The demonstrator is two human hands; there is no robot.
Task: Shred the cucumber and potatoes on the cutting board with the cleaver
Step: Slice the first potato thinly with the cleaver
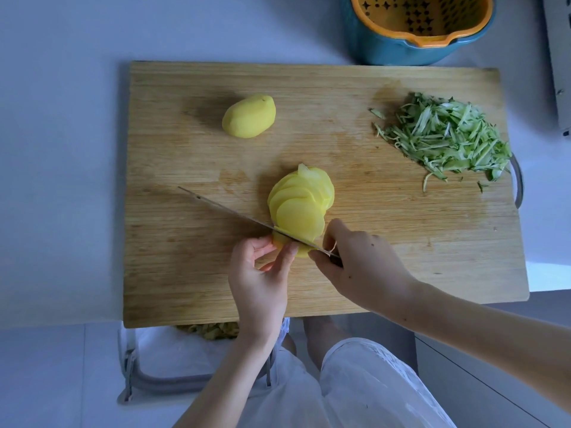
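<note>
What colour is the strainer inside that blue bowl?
The strainer is orange, clearest in the head view.

My right grip (361, 264) swallows the cleaver (234, 213) handle whole; of the blade I see only the thin spine, edge-on. The potato end (304, 251) under the blade is mostly hidden behind the steel and the fingertips of my left grip (262, 273). The top edge cuts off the blue bowl (386, 47) and its orange strainer (432, 41). A grey object (559, 72) runs off the right edge; I cannot tell what it is. The cutting board (185, 273) hides most of the peelings (213, 330) in the bin (160, 378) below.
</note>
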